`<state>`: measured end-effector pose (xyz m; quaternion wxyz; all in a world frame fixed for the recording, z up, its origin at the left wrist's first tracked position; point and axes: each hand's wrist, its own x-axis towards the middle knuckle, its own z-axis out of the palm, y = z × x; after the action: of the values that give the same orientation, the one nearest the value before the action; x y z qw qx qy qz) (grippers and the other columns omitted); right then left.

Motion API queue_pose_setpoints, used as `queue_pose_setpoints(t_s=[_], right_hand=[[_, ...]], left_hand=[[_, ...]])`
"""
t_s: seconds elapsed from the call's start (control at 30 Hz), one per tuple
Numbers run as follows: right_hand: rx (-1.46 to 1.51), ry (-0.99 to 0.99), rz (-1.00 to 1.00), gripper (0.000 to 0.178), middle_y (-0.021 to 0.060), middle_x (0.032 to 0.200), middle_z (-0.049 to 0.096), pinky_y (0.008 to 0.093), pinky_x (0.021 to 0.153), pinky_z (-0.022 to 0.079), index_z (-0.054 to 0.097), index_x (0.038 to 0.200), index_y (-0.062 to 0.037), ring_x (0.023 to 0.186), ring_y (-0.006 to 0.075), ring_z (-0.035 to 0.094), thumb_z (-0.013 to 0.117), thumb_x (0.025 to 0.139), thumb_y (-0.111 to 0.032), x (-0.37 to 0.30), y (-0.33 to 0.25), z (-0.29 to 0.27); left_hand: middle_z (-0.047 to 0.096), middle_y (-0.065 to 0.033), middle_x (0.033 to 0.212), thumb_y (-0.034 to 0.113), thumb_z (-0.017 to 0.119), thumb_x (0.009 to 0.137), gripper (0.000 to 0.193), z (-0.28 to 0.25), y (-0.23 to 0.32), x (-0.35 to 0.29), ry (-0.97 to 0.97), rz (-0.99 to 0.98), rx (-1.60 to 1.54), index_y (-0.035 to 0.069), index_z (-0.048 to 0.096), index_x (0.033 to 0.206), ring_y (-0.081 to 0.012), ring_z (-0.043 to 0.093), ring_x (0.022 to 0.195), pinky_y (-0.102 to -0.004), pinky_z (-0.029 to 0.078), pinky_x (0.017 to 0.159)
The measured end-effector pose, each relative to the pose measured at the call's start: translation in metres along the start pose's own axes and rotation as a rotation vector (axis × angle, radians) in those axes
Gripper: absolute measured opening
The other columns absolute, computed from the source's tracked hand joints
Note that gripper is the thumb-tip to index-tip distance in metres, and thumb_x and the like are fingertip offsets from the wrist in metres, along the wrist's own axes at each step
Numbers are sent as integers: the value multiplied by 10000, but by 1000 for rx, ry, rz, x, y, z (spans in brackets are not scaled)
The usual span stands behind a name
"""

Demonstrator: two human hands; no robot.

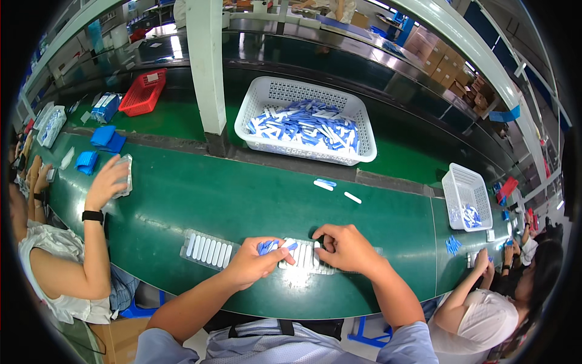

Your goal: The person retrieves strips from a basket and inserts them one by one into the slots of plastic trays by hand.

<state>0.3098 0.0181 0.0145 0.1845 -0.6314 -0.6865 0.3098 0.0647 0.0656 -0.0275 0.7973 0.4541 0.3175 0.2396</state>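
My left hand (247, 266) is closed around a bunch of flat blue-and-white sticks (265, 247), held over the left end of a clear plastic tray (324, 270). White sticks lie side by side in that tray. My right hand (351, 247) is at its right part, thumb and forefinger closed about a white stick (316, 257) in the row; the other fingers are curled. To the left, a second clear tray (187, 247) carries a row of several white sticks. Part of another clear tray shows beyond my right wrist.
A white basket (260, 144) heaped with blue-and-white sticks stands beyond the green table (200, 182). Loose sticks (353, 198) lie before it. A smaller white basket (458, 225) stands right, a red basket (140, 100) far left. Co-workers sit on both sides; one's hand (108, 182) holds a clear tray.
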Motion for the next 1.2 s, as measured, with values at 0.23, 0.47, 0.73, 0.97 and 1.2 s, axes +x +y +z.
queue_pose_setpoints(t_s=[0.23, 0.47, 0.73, 0.97, 1.2], right_hand=[[-180, -105, 10, 389, 86, 766, 669, 407, 668, 495, 687, 1094, -75, 730, 283, 666, 755, 769, -276, -2, -12, 0], [-130, 48, -129, 460, 73, 853, 595, 389, 789, 407, 679, 1165, -121, 860, 272, 584, 762, 748, -297, -5, 20, 4], [-190, 240, -118, 556, 71, 893, 567, 387, 851, 375, 661, 1201, -106, 900, 268, 554, 794, 719, -349, -9, 21, 15], [-281, 261, -122, 579, 74, 947, 555, 400, 884, 347, 652, 1208, -105, 940, 267, 525, 789, 704, -355, -10, 14, 26], [47, 242, -176, 490, 27, 887, 589, 370, 861, 347, 655, 1206, -118, 887, 222, 556, 785, 770, -299, -20, 2, 16]], left_hand=[[720, -113, 894, 90, 591, 999, 176, -9, -4, 0, -35, -25, 4, -59, 676, 1036, -25, 411, 505, -220, 315, 454], [722, -111, 905, 94, 593, 1002, 179, -8, -5, 1, -50, -8, -16, -58, 673, 1054, -24, 415, 505, -209, 317, 454], [670, -55, 773, 93, 586, 1005, 192, -6, -3, 0, -60, -10, 4, -59, 693, 956, -26, 386, 489, -223, 292, 452], [671, -57, 778, 94, 589, 1004, 190, -3, -1, 0, -49, -28, 16, -63, 690, 963, -27, 382, 487, -225, 291, 450], [560, 14, 658, 161, 609, 1011, 213, 1, -7, -2, -87, -2, 108, -19, 723, 996, -25, 360, 484, -227, 270, 457]])
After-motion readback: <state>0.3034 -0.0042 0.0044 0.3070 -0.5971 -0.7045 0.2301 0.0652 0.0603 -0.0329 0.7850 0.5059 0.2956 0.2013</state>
